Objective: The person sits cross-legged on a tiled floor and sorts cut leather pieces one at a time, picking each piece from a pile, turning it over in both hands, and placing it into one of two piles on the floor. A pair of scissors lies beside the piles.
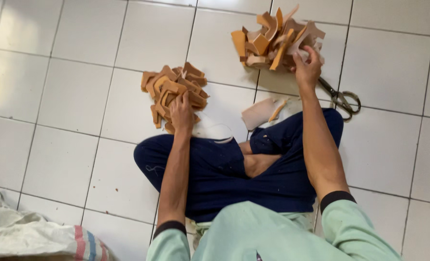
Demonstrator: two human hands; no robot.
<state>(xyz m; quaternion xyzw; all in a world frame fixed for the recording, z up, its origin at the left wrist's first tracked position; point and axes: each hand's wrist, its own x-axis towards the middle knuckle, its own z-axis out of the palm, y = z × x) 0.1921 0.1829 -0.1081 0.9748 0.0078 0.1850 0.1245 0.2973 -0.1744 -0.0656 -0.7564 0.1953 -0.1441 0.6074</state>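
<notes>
Lower left, a striped sack [36, 237]. Left hand [181, 113] lies flat, fingers together, on the darker tan cutouts [174, 92] at centre. Upper right, right hand [308, 67] pinches a piece in the paler pile [275, 41] (scissors [340, 99] beside). Looks like sorting; lifting one piece cleanly needs care.

Two loose heaps of tan cut-out pieces lie on the white tiled floor: the darker pile [174, 94] near the knees, the paler pile [273, 41] farther off.

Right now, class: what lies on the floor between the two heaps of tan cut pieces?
In the head view, only bare white floor tile separates the left heap from the right heap.
</notes>
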